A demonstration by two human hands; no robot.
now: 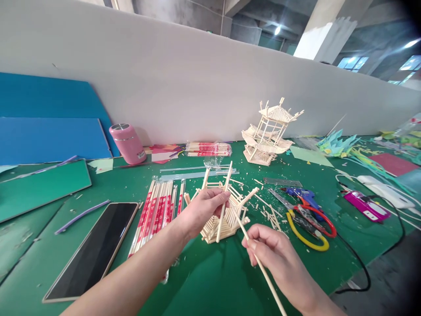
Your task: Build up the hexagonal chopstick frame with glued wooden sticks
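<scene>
My left hand (pixel 204 208) pinches an upright wooden stick (pixel 224 202) that stands against a small half-built stick structure (pixel 226 219) on the green table. My right hand (pixel 272 252) is closed on a long thin wooden skewer (pixel 259 263), whose far end reaches into the structure. Both hands are over the middle of the table, close together.
A finished stick pavilion model (pixel 268 136) stands at the back. Wrapped chopsticks (pixel 158 210) lie left of my hands, with a phone or tablet (pixel 95 248) further left. Scissors (pixel 309 221), a blue glue gun (pixel 304 195), a pink cup (pixel 127 142) and paper scraps surround the work.
</scene>
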